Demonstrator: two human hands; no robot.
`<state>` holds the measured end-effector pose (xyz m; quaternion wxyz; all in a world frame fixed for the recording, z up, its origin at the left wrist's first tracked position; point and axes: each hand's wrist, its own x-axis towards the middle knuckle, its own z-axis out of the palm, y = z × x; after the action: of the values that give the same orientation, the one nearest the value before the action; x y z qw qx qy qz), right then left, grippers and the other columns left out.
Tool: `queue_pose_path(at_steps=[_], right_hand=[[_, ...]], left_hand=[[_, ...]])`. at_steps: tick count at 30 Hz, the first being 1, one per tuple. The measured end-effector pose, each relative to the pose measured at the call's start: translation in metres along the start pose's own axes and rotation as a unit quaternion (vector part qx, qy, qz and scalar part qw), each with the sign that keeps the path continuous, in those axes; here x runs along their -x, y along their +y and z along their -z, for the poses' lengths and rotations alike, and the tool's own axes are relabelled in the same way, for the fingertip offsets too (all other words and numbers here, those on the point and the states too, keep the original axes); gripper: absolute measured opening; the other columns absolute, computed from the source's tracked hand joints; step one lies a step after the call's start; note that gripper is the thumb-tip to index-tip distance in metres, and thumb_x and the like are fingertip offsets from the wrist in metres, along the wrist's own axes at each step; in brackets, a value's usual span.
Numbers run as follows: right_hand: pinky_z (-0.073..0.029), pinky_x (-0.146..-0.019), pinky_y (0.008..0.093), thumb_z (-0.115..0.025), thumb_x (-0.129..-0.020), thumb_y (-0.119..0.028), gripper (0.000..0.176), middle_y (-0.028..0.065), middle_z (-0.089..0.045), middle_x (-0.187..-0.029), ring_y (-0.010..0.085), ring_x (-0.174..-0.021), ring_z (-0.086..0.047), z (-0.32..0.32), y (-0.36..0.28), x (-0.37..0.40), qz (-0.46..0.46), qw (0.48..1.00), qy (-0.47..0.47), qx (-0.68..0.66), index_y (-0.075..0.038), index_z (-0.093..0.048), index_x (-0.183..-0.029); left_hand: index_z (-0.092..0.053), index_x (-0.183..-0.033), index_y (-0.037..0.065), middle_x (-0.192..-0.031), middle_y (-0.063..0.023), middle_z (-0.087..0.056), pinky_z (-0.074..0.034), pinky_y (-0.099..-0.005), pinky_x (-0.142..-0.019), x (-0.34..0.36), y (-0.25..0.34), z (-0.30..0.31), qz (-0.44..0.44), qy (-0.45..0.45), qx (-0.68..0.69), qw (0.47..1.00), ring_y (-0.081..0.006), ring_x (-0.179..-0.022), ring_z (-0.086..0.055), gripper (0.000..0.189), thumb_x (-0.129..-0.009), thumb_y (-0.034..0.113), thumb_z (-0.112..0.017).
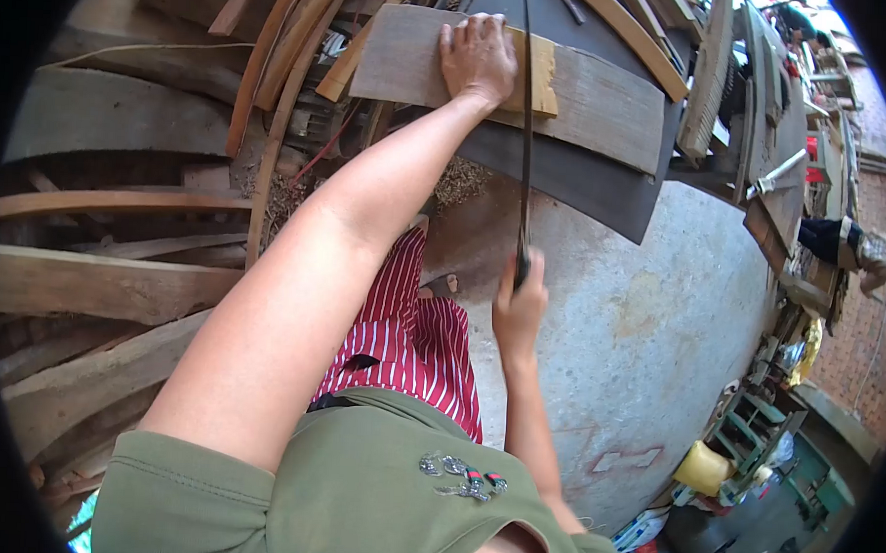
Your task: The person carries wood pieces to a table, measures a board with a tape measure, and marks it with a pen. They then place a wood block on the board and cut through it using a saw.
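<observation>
My right hand (521, 305) is closed around the dark handle of a handsaw (526, 171), whose long narrow blade points away from me. The blade crosses a yellowish wooden board (542, 73) with a rough right edge. Whether its teeth are cutting into the wood cannot be made out. To the left of the blade, my left hand (477, 61) lies on the wood with fingers stretched toward the far edge. Under the yellowish board is a wide grey weathered plank (608, 111), sticking out to the right.
A dark sheet (604, 206) lies beneath the plank. Stacked curved timbers (116, 287) fill the left side, with wood shavings (460, 181) near the support. Concrete floor (618, 353) stretches to the right. Another person (845, 245) is at the right edge, near a yellow container (703, 469).
</observation>
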<state>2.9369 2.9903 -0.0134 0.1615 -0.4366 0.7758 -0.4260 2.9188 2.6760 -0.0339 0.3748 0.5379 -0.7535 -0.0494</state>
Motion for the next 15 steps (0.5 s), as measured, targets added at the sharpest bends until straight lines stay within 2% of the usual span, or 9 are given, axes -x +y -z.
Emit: queue_pose_path(at_steps=[2,3,5,7,9,12,14,15], right_hand=[[-0.048,-0.055,0.0470,-0.052,-0.098,-0.012,0.015,0.0239,-0.063,-0.076,0.0455,-0.073,-0.065,0.019,-0.015,0.036,-0.061,0.998,-0.018,0.018,-0.003,-0.052,-0.109],[-0.048,-0.055,0.0470,-0.052,-0.098,-0.012,0.015,0.0239,-0.063,-0.076,0.0455,-0.073,-0.065,0.019,-0.016,0.031,-0.062,0.998,-0.019,0.015,-0.003,-0.052,-0.109],[-0.047,-0.055,0.0484,-0.052,-0.098,-0.013,0.016,0.0252,-0.063,-0.077,0.0465,-0.073,-0.064,0.016,-0.014,0.000,-0.040,0.998,-0.040,0.020,-0.002,-0.051,-0.110],[-0.046,-0.055,0.0492,-0.052,-0.098,-0.014,0.017,0.0269,-0.063,-0.078,0.0471,-0.074,-0.063,-0.011,-0.014,-0.055,0.023,1.000,-0.001,0.008,-0.002,-0.051,-0.110],[-0.045,-0.055,0.0504,-0.052,-0.098,-0.014,0.017,0.0280,-0.063,-0.080,0.0477,-0.074,-0.062,-0.029,-0.016,-0.101,0.026,1.000,0.007,0.012,-0.001,-0.052,-0.110],[-0.046,-0.055,0.0486,-0.052,-0.098,-0.014,0.017,0.0268,-0.062,-0.077,0.0469,-0.073,-0.063,-0.023,-0.012,-0.082,0.046,0.999,0.025,0.006,-0.002,-0.052,-0.110],[-0.047,-0.054,0.0466,-0.053,-0.098,-0.014,0.016,0.0249,-0.061,-0.073,0.0455,-0.071,-0.064,-0.008,-0.004,-0.026,0.046,0.998,0.031,-0.003,-0.002,-0.052,-0.110],[-0.047,-0.054,0.0461,-0.053,-0.098,-0.014,0.016,0.0240,-0.061,-0.073,0.0448,-0.071,-0.065,0.004,-0.003,0.005,-0.008,1.000,0.006,0.008,-0.003,-0.052,-0.110]], left_hand=[[-0.054,-0.122,0.019,-0.126,-0.0036,-0.053,-0.023,-0.0466,-0.115,0.002,0.001,0.003,0.013,0.003,0.000,1.000,-0.0236,-0.126,-0.046,0.032,-0.099,0.036,-0.041],[-0.054,-0.122,0.019,-0.126,-0.0035,-0.053,-0.023,-0.0466,-0.115,0.002,0.002,0.004,0.015,-0.004,0.009,1.000,-0.0236,-0.126,-0.046,0.031,-0.099,0.037,-0.042],[-0.055,-0.122,0.019,-0.126,-0.0035,-0.053,-0.023,-0.0466,-0.114,0.001,0.000,0.002,0.009,-0.005,0.012,1.000,-0.0237,-0.126,-0.046,0.032,-0.098,0.037,-0.043],[-0.055,-0.121,0.019,-0.126,-0.0035,-0.053,-0.023,-0.0466,-0.114,0.000,0.000,-0.003,0.006,-0.001,0.015,1.000,-0.0238,-0.126,-0.046,0.032,-0.098,0.037,-0.044],[-0.055,-0.122,0.019,-0.126,-0.0036,-0.054,-0.023,-0.0467,-0.114,0.002,-0.004,-0.006,-0.002,0.019,0.005,1.000,-0.0238,-0.126,-0.046,0.032,-0.098,0.037,-0.044],[-0.055,-0.123,0.019,-0.126,-0.0042,-0.054,-0.022,-0.0465,-0.114,0.004,-0.002,-0.003,-0.002,-0.001,0.012,1.000,-0.0239,-0.125,-0.047,0.032,-0.097,0.036,-0.044],[-0.055,-0.123,0.019,-0.126,-0.0041,-0.053,-0.022,-0.0461,-0.114,0.001,0.000,-0.002,0.007,0.003,0.017,1.000,-0.0238,-0.125,-0.047,0.032,-0.097,0.035,-0.044],[-0.055,-0.122,0.019,-0.126,-0.0036,-0.054,-0.022,-0.0457,-0.114,0.002,-0.001,-0.001,0.001,0.003,0.009,1.000,-0.0235,-0.125,-0.047,0.032,-0.098,0.036,-0.044]])
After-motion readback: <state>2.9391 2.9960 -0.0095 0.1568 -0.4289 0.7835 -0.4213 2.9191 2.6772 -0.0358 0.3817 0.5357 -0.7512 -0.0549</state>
